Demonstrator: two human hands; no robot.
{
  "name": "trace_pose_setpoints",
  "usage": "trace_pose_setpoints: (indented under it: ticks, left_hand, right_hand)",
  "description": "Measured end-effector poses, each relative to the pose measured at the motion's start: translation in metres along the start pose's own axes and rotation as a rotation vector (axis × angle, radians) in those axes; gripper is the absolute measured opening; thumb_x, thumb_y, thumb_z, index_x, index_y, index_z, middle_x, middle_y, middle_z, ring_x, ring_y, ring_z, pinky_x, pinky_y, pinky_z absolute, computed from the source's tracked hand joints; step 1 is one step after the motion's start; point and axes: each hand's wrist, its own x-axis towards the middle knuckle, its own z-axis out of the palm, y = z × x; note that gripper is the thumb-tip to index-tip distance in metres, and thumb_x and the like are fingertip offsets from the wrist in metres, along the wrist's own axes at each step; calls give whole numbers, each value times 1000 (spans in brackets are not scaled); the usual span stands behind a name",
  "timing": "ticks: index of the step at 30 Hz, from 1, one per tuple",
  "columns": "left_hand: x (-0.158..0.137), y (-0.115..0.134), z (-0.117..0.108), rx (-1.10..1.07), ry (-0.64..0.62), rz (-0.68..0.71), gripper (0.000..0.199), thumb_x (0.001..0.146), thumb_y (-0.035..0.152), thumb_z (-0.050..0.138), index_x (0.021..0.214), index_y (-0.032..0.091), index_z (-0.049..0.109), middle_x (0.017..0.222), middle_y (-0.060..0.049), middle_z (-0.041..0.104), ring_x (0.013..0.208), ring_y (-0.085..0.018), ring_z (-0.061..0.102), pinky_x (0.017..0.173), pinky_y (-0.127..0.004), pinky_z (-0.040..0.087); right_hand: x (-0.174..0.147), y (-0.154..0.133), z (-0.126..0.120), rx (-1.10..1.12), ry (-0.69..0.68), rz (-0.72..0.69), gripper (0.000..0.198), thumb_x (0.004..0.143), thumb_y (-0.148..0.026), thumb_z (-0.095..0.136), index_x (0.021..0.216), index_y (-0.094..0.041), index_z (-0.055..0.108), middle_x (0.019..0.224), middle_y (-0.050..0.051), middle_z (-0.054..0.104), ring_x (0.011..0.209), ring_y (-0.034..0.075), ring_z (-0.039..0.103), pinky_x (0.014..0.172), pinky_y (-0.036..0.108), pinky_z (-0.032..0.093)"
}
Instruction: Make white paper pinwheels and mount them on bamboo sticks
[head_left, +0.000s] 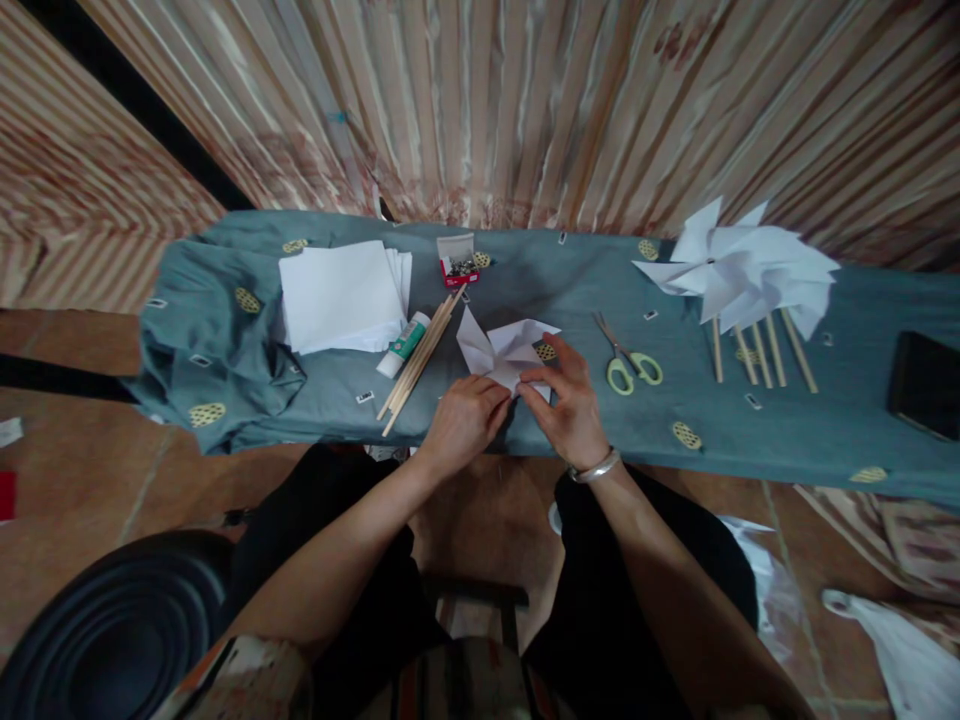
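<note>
A white paper pinwheel [504, 350], partly folded, lies at the table's front edge between my hands. My left hand [466, 415] has its fingers closed on the near left part of the paper. Thumb and index finger of my right hand [564, 400] pinch the paper's near edge; a silver bangle circles that wrist. Wooden sticks [424, 360] and a green and white glue stick [405, 345] lie to the left. Scissors [628, 362] with light green handles rest right of my right hand. Behind the paper stands an open red box of metal pins [459, 265].
A stack of white paper [341, 300] lies on the left of the cloth-covered table [525, 250]. Several finished pinwheels [750, 270] on sticks are piled at the right. A black object [926, 385] sits at the far right. Striped curtains [487, 110] hang behind.
</note>
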Motion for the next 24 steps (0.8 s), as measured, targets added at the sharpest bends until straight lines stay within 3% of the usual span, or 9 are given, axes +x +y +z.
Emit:
trace_pose_setpoints:
  ticks: [3, 8, 14, 24]
  left_hand:
    - [-1, -2, 1, -61, 37, -21, 20, 95, 21, 48, 98, 15, 67, 95, -8, 71, 90, -22, 65, 84, -35, 51]
    - [-10, -6, 1, -102, 90, -22, 30, 94, 21, 51, 123, 15, 57, 101, -9, 70, 91, -22, 65, 85, -37, 53]
    - [-13, -7, -2, -106, 42, 41, 26, 93, 15, 51, 116, 13, 63, 105, -10, 69, 95, -23, 61, 87, -37, 52]
    - [-11, -9, 1, -97, 42, -14, 27, 93, 15, 50, 117, 12, 63, 106, -10, 67, 97, -23, 58, 90, -40, 52]
  right_hand:
    - [5, 1, 5, 4, 5, 7, 11, 88, -28, 59, 85, -23, 69, 142, 9, 50, 132, 28, 46, 110, 49, 40]
    - [10, 4, 14, -36, 3, 14, 10, 87, -27, 60, 85, -22, 68, 144, 9, 49, 136, 29, 41, 112, 50, 36]
    - [11, 3, 25, -120, -10, 35, 14, 89, -28, 56, 86, -21, 67, 147, 9, 44, 139, 28, 34, 113, 49, 33]
    - [13, -3, 36, -264, 32, 37, 17, 90, -25, 52, 80, -20, 65, 143, 10, 49, 136, 28, 38, 107, 46, 38]
